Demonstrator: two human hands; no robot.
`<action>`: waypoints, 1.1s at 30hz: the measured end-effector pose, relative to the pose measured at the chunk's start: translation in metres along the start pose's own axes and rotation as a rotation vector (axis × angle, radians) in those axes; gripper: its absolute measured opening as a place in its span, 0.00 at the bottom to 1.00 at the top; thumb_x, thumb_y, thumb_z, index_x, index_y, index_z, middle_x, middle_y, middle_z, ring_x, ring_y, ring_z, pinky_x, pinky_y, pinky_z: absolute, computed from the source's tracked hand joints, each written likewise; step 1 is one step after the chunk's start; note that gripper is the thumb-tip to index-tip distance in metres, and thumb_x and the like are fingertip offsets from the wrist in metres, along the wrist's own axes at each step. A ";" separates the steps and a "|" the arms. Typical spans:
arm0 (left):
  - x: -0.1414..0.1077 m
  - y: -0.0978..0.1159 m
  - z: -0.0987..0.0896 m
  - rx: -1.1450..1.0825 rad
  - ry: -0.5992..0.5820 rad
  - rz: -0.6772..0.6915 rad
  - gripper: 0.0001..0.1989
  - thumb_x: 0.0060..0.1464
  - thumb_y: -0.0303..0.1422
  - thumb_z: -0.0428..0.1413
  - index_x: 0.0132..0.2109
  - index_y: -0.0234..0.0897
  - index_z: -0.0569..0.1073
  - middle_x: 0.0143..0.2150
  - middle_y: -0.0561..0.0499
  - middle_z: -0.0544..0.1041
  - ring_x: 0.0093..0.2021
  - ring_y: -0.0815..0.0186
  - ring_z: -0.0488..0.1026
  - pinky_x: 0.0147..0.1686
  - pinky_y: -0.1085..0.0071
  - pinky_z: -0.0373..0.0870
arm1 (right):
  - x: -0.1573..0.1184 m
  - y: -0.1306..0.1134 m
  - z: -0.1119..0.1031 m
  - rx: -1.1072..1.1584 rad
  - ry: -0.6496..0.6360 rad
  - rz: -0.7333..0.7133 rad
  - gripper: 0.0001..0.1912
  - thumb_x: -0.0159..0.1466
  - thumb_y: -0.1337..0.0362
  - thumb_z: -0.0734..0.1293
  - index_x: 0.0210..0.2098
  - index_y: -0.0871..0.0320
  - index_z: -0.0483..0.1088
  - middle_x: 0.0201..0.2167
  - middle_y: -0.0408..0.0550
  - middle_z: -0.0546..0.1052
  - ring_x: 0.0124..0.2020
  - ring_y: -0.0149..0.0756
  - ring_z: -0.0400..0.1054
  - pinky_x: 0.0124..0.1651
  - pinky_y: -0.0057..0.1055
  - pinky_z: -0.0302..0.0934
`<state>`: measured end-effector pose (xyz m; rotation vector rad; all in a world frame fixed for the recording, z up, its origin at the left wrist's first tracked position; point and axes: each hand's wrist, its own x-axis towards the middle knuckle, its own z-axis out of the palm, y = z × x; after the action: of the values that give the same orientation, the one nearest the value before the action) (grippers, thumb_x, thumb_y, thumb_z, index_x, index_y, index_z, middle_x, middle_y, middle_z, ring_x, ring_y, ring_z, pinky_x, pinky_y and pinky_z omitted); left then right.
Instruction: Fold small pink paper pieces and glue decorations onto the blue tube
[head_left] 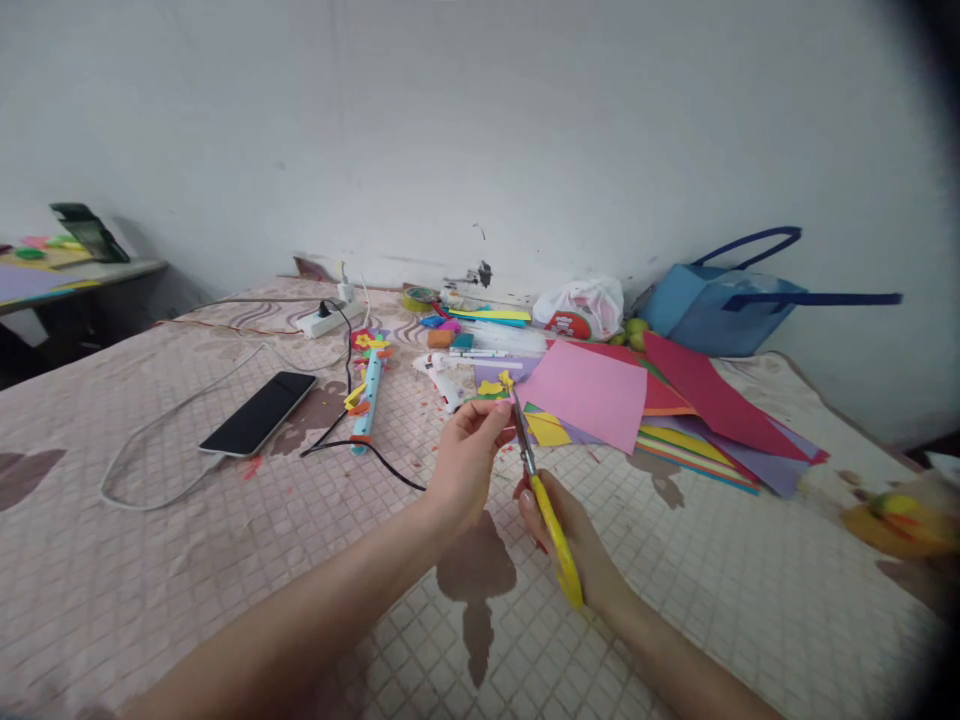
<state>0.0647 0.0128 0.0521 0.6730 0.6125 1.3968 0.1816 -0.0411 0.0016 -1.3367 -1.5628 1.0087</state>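
My right hand (562, 520) is closed on the yellow-handled scissors (553, 530), whose metal blades point up and away. The blade tips are beside my left hand (466, 455), which is pinched, thumb against fingers. Between its fingertips is a small pink piece (514, 412), partly hidden by the fingers. Just beyond the blades lie small yellow cut shapes (492, 387). A pink sheet (589, 390) lies to the right of the blades. Behind my left hand is a white glue gun (441, 382).
At left are a phone (259, 415) with a cable, a power strip (324, 320) and a decorated light-blue strip (368, 398). Coloured sheets (720, 400), a blue bag (712, 308) and a white plastic bag (581, 305) stand at right. A black cord (390, 467) ends near my left wrist.
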 end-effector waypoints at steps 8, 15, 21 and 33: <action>0.000 -0.008 0.001 -0.022 0.014 0.014 0.09 0.44 0.32 0.61 0.28 0.33 0.69 0.28 0.54 0.71 0.31 0.73 0.68 0.38 0.73 0.64 | 0.001 0.000 0.002 -0.038 0.036 0.003 0.15 0.59 0.51 0.62 0.28 0.56 0.58 0.21 0.38 0.58 0.20 0.28 0.52 0.22 0.26 0.49; -0.001 -0.010 0.002 -0.022 0.030 0.011 0.09 0.44 0.32 0.61 0.29 0.33 0.69 0.28 0.54 0.71 0.31 0.74 0.67 0.37 0.75 0.64 | 0.001 -0.005 0.003 -0.041 0.048 0.028 0.17 0.59 0.49 0.61 0.27 0.55 0.56 0.19 0.37 0.58 0.19 0.28 0.52 0.21 0.26 0.49; -0.002 -0.012 0.004 -0.058 0.037 0.012 0.09 0.44 0.32 0.61 0.29 0.33 0.69 0.28 0.54 0.71 0.31 0.73 0.68 0.38 0.74 0.64 | 0.001 0.000 0.004 -0.004 0.044 0.008 0.17 0.61 0.49 0.60 0.26 0.55 0.55 0.19 0.37 0.58 0.19 0.28 0.52 0.21 0.26 0.49; -0.003 -0.012 0.004 -0.093 0.040 0.013 0.07 0.46 0.30 0.60 0.29 0.33 0.69 0.28 0.54 0.72 0.30 0.74 0.68 0.39 0.73 0.64 | 0.001 0.001 0.004 -0.005 0.044 0.016 0.17 0.61 0.50 0.61 0.26 0.55 0.56 0.18 0.37 0.58 0.18 0.27 0.51 0.20 0.25 0.47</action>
<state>0.0754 0.0086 0.0461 0.5774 0.5720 1.4442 0.1782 -0.0406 -0.0009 -1.3677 -1.5252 0.9797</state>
